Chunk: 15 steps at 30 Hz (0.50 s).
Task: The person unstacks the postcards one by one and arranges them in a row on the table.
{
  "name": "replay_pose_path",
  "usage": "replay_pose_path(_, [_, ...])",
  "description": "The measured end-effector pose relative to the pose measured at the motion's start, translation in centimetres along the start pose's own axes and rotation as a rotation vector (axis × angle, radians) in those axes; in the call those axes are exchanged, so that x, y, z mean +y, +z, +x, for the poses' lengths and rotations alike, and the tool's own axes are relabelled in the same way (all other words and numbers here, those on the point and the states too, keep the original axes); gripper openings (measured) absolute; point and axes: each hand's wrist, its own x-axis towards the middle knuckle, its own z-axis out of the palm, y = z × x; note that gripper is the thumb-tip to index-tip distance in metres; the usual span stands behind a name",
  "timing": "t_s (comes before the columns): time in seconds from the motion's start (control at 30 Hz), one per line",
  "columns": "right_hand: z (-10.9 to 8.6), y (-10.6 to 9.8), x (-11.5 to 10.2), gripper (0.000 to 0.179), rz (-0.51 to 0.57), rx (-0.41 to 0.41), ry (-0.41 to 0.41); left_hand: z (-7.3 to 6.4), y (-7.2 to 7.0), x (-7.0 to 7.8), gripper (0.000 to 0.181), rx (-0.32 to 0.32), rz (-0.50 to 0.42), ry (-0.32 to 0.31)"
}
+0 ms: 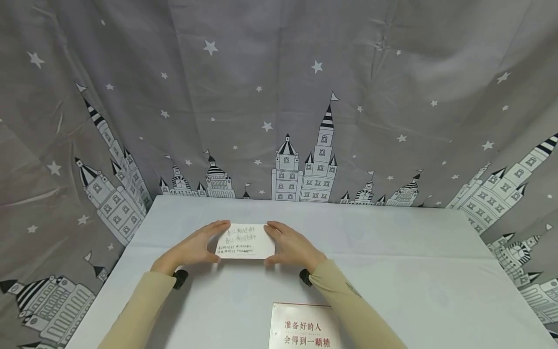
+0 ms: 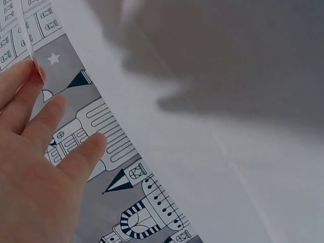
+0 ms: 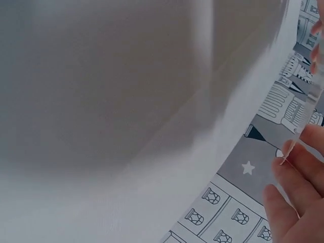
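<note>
A white sheet of paper (image 1: 246, 241) with lines of dark handwriting is held up above the table, tilted toward the head camera. My left hand (image 1: 196, 246) grips its left side, fingers at the top corner and thumb low on the edge. On the opposite side, my right hand (image 1: 293, 246) holds it the same way. Seen edge-on, the paper is a thin strip at the fingertips (image 2: 35, 71) in the left wrist view. The right wrist view also shows its edge (image 3: 310, 104) between fingers and thumb side; much of that hand (image 3: 298, 187) is cut off.
A white booklet or pad (image 1: 305, 325) with red Chinese characters lies at the table's front edge, partly behind the right sleeve. White cloth covers the table (image 1: 414, 271). A grey curtain (image 1: 244, 97) printed with castles and stars hangs around the back and sides.
</note>
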Motion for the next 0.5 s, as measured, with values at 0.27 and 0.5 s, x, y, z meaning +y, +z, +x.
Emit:
replay_pose_path(0.27, [1.0, 0.3, 0.1, 0.093, 0.022, -0.005, 0.006, 0.4, -0.6, -0.7, 0.094, -0.006, -0.009, -0.013])
replay_pose_path(0.5, [2.1, 1.1, 0.2, 0.093, 0.021, -0.01, 0.013, 0.8, -0.9, -1.4, 0.093, -0.018, -0.02, -0.022])
